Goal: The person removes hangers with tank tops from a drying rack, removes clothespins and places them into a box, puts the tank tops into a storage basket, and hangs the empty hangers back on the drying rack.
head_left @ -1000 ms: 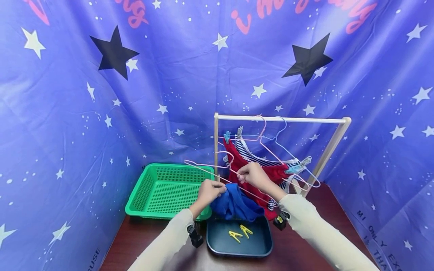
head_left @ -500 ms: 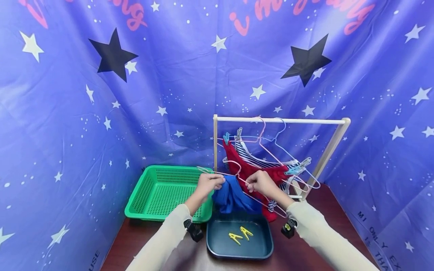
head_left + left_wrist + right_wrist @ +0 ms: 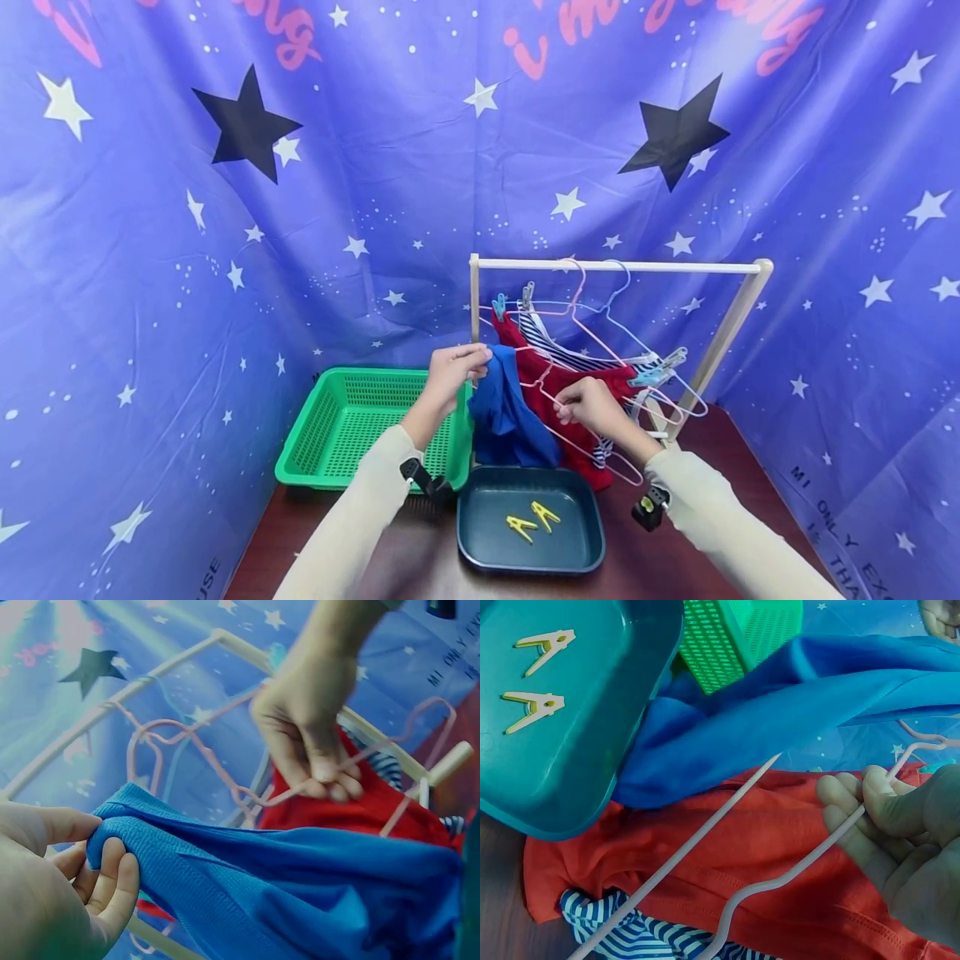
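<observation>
Biggest first: the starry purple-blue curtain [image 3: 420,125] hangs in soft, creased folds, and before it stands the clothes rack [image 3: 690,267], smooth pale bars that look like wood. Next, the green basket [image 3: 363,433], rigid-looking plastic, pierced all over, corners rounded. Then the red garment [image 3: 795,825], matte cloth slung from the rack, a striped garment [image 3: 664,939] showing behind it.

And now the blue garment [image 3: 517,425], hanging beside the basket, just past the far edge of the round-cornered dark tray [image 3: 495,500]. It looks light, soft and limp, hardly slippery, nothing to break; I'd expect it to collapse into folds wherever it goes unsupported. The ribbed band looks the surest hold, thicker than the rest, and there the left hand [image 3: 448,375] has a corner pinched between thumb and fingers.

Smaller now, the pink hanger [image 3: 675,858]: slim, slick-looking wire, probably light, stiff enough to steer by its shoulder. That's where the right hand [image 3: 596,407] grips it, thumb against fingers. Is its far arm inside the blue cloth or behind? Can't tell! Smallest, two yellow clothespins [image 3: 553,643] lie apart in the tray, A-shaped, legs splayed.
</observation>
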### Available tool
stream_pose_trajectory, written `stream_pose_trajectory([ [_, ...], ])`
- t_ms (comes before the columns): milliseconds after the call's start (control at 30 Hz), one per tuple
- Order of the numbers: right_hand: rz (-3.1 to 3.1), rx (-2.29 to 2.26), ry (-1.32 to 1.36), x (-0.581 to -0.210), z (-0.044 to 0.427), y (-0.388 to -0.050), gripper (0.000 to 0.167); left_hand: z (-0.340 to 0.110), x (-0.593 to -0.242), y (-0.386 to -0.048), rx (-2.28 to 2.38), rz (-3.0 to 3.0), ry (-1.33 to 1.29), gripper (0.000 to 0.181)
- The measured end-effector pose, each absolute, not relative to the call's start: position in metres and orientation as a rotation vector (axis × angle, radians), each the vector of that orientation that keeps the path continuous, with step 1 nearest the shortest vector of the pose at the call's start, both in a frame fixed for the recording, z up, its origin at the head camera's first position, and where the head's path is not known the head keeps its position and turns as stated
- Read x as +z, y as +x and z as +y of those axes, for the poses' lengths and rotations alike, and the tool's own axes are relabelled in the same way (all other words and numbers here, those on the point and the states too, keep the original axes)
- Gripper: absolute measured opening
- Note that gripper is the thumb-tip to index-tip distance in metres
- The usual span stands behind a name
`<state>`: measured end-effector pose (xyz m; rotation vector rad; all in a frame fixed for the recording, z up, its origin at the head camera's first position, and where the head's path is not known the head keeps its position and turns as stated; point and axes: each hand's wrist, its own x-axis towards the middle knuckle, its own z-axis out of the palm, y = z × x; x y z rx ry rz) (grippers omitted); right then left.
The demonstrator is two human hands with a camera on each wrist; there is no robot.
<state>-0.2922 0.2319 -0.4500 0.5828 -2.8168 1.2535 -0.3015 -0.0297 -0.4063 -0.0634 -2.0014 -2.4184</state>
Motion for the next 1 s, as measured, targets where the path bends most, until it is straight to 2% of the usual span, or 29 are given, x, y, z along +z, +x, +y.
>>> stream_pose_trajectory([
  [433,-2.811,1.285,0.558,-0.463,0.241,-0.29,0.009,-0.028,-0.349,-0.309,-2.492,-1.769,-0.102,0.026],
  [800,-2.828,1.299,0.54,-0.469,0.24,-0.287,0.01,-0.05,-0.308,-0.313,-2.526,-1.62,-0.125,0.031],
  [1000,-2.847,1.29,0.503,-0.473,0.24,-0.284,0.012,-0.062,-0.287,-0.315,-2.506,-1.575,-0.153,0.02],
])
